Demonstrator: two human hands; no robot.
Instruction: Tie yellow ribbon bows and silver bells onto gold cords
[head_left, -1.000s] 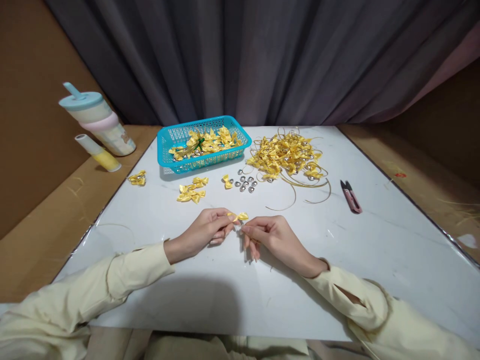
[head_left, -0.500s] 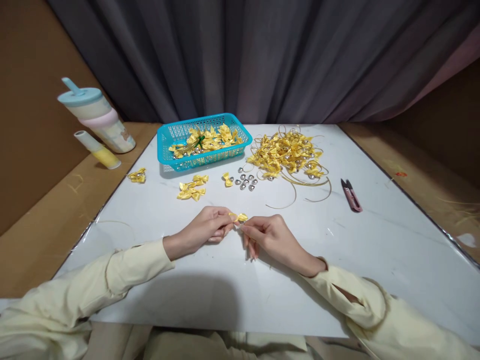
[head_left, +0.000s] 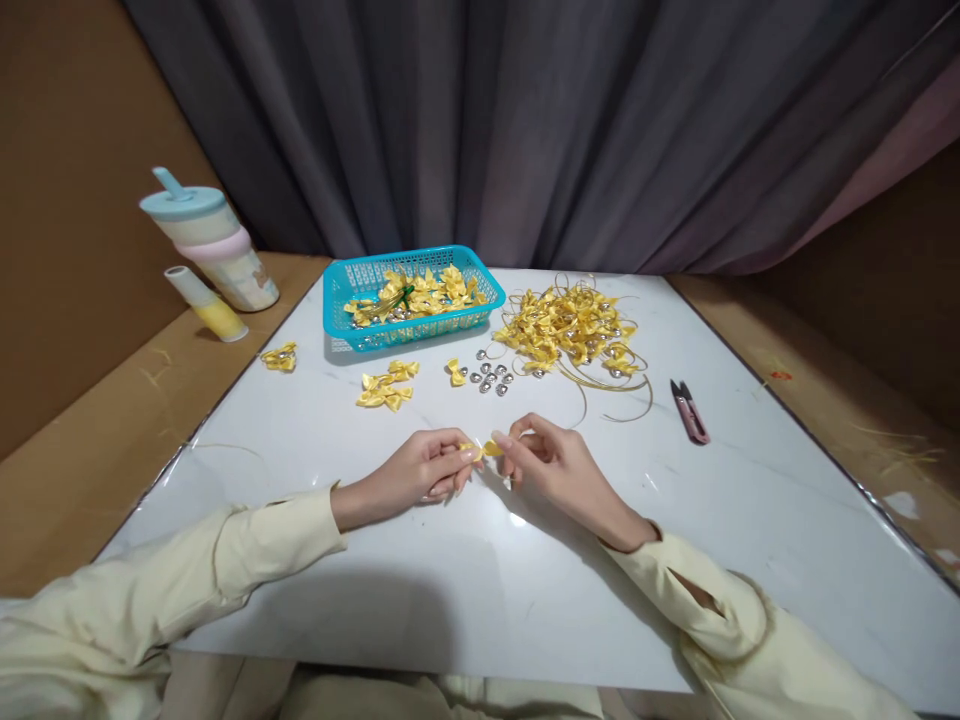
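Note:
A small yellow ribbon bow (head_left: pixel 491 448) is stretched between my two hands above the near half of the table. My left hand (head_left: pixel 439 465) pinches its left end between thumb and fingertips. The thumb and forefinger of my right hand (head_left: pixel 555 465) close on the bow's right loop, the other fingers curled. Beyond my hands lie a single yellow bow (head_left: pixel 455 373), silver bell-like beads (head_left: pixel 491 376) and a small group of yellow bows (head_left: pixel 388 386). The middle of the held bow is partly covered by fingertips.
A blue basket (head_left: pixel 420 333) holds more bows. Right of it is a heap of yellow bows with gold cords (head_left: pixel 566 325). Thread snips (head_left: pixel 688 412) lie at the right. A tumbler (head_left: pixel 225 255) and a thread spool (head_left: pixel 208 305) stand at the left, near another bow (head_left: pixel 279 356).
My right hand has shifted up and slightly right, its grip now on the bow's right loop. My left hand keeps its pinch. The whole view has tilted slightly.

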